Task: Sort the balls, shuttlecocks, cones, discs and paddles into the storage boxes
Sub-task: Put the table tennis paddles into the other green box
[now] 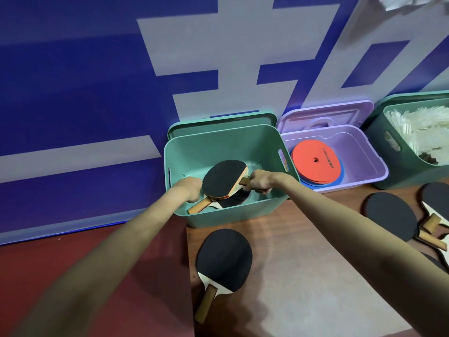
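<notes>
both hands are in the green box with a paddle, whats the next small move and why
Probably lower the paddle and let go. The right hand grips its handle over the green box, above paddles already lying inside, and the left hand is at the blade's edge. Then reach for the paddle on the table.

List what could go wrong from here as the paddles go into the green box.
1. The right hand grips one paddle by its handle, tilted over paddles already in the green box; dropped, it could scuff their rubber.
2. The left hand sits beside that blade and may get pinched.
3. The loose paddle lies near the table edge; a passing forearm might knock it off.
</notes>
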`<state>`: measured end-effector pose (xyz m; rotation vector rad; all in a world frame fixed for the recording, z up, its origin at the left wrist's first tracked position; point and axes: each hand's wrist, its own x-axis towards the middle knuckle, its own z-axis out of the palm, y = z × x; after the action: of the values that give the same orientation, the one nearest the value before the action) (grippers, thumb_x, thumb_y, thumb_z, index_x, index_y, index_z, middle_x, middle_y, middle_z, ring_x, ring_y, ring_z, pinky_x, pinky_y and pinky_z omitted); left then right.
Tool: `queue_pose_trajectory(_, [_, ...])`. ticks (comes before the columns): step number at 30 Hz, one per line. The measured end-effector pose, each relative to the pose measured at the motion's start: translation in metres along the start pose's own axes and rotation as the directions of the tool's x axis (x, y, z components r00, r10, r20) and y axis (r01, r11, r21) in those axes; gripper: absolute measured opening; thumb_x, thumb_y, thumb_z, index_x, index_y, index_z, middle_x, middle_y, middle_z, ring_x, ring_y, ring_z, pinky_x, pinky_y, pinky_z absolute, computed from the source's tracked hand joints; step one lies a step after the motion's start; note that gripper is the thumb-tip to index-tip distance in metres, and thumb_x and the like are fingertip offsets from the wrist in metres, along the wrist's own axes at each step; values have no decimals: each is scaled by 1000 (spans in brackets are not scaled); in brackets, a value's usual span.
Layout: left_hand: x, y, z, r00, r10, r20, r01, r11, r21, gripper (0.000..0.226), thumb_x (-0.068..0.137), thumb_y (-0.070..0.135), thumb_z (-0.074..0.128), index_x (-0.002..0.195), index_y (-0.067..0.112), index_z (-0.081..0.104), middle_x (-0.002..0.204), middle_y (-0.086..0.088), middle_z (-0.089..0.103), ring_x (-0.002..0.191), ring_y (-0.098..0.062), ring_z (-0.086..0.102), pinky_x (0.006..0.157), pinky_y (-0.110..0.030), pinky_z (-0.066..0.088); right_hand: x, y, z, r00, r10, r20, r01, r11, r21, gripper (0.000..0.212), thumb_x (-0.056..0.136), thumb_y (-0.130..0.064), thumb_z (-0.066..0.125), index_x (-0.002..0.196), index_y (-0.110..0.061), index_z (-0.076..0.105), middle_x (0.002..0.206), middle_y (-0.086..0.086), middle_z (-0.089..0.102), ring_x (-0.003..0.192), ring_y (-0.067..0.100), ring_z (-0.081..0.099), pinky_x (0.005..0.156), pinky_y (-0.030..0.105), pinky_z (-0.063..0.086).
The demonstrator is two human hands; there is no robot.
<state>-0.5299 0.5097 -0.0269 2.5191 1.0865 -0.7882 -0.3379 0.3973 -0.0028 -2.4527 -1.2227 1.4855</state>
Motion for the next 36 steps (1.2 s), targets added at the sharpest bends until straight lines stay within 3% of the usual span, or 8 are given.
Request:
queue_pose_trajectory(8, [-21,5,-4,989,-18,-149,2,994,-107,27,92,23,53,115,13,60,122,-10,60,113,-31,56,86,-36,45,-2,2,0,996,6,-84,-29,961,-276,23,91,-24,58,103,-4,61,103,8,63,96,24,60,71,26,43])
queue_pose_trajectory(13, [-41,16,1,925,-90,-369,-30,951,-307,24,92,22,51,113,17,62,110,-3,69,106,-30,60,80,-35,45,-7,-7,4,970,-103,-222,37,958,-284,30,93,-16,50,108,7,61,113,23,64,107,35,59,73,28,41])
queue_pose_trajectory(18, [-90,46,18,623,-192,-759,-293,842,-453,14,88,33,61,88,19,65,70,9,63,68,-19,61,60,-30,43,-28,-5,23,878,-286,-385,243,957,-157,28,89,-12,54,110,6,60,110,24,64,102,36,59,84,34,42])
queue_pose_trajectory(22, [-128,61,58,395,-162,-904,-488,797,-356,24,85,30,62,67,14,61,51,12,37,47,-7,32,46,-24,35,-68,13,56,659,-448,-605,500,861,-93,24,89,-10,57,110,2,58,105,18,62,99,32,57,87,36,43])
queue_pose_trajectory(24, [-135,63,88,441,-157,-883,-501,774,-388,26,85,29,62,64,13,59,49,10,41,46,-5,31,43,-25,37,-89,25,74,548,-488,-679,559,818,-138,26,88,-10,56,113,-2,57,107,14,57,100,27,53,89,34,42])
queue_pose_trajectory(28, [-143,59,146,708,-139,-692,-324,807,-494,20,82,37,65,80,17,60,64,11,54,59,-7,50,53,-33,48,-112,47,105,465,-511,-723,570,798,-198,28,87,-9,53,115,-6,55,110,10,53,102,25,49,91,32,43])
queue_pose_trajectory(32, [-154,60,184,909,-249,-333,82,892,-444,63,70,50,77,114,14,51,111,-3,57,107,-23,54,81,-35,47,-121,73,131,519,-498,-695,521,829,-205,33,85,-5,55,118,-6,53,112,10,51,103,26,47,90,34,43])
queue_pose_trajectory(36, [-158,73,201,892,-449,51,414,767,-490,88,60,46,87,123,8,37,127,-11,46,121,-28,47,89,-36,46,-121,102,151,653,-444,-614,406,889,-211,38,85,-6,58,122,-4,52,116,14,48,107,30,44,92,31,36])
